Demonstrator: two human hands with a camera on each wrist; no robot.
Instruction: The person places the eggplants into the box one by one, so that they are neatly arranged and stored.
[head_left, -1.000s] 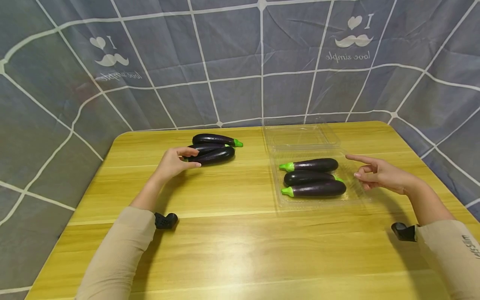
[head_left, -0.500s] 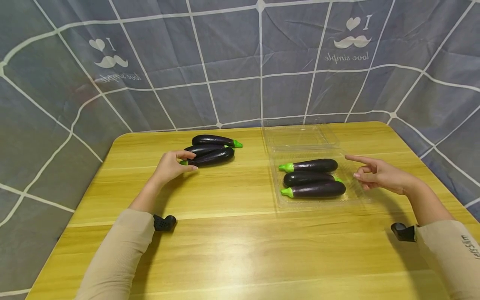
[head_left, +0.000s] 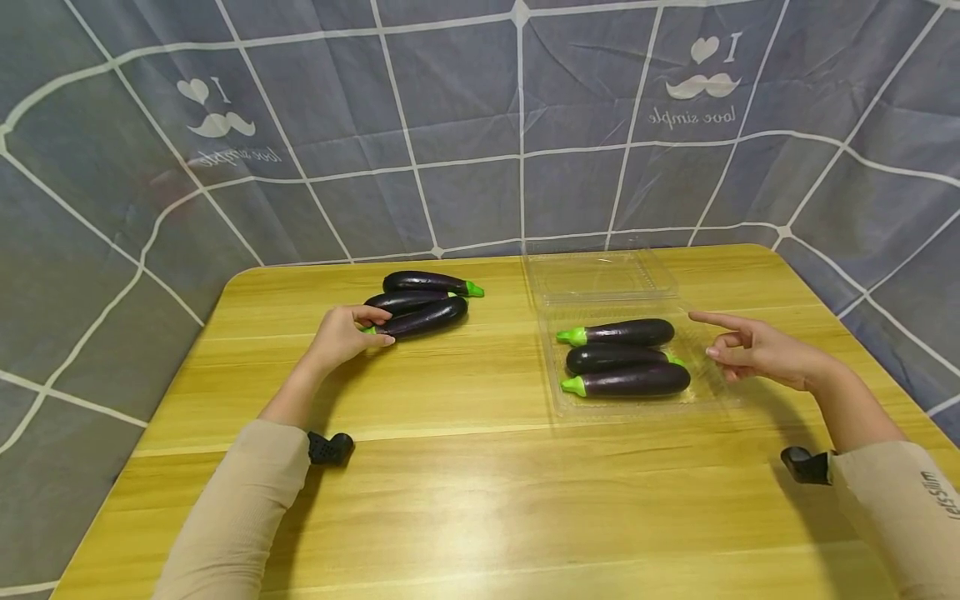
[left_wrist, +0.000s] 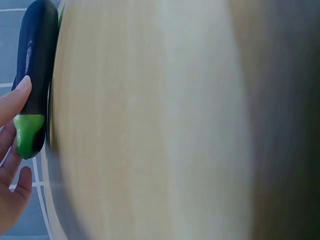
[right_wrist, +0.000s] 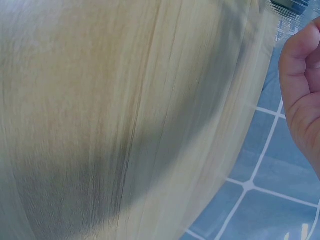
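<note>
At the left of the table, my left hand [head_left: 341,335] pinches the front eggplant [head_left: 431,318] near its green stem end. The left wrist view shows the thumb [left_wrist: 17,100] lying on that eggplant [left_wrist: 37,60], with fingers on the other side. Two more eggplants lie just behind it, a middle one [head_left: 405,301] and a back one [head_left: 423,281]. Beside the right rim of a clear plastic container [head_left: 558,400], my right hand [head_left: 765,350] has its index finger stretched out and the others loosely curled. Whether that fingertip touches the rim I cannot tell.
Three eggplants [head_left: 637,380] lie side by side in the container's base. Its clear lid [head_left: 592,275] is folded back towards the grey checked cloth [head_left: 465,204] hanging behind the wooden table [head_left: 480,500]. A black wrist camera [head_left: 330,448] sits at each cuff.
My left hand has drawn back slightly to the left, and its thumb and fingers have come together on the front eggplant's stem end. The right hand has stayed in place.
</note>
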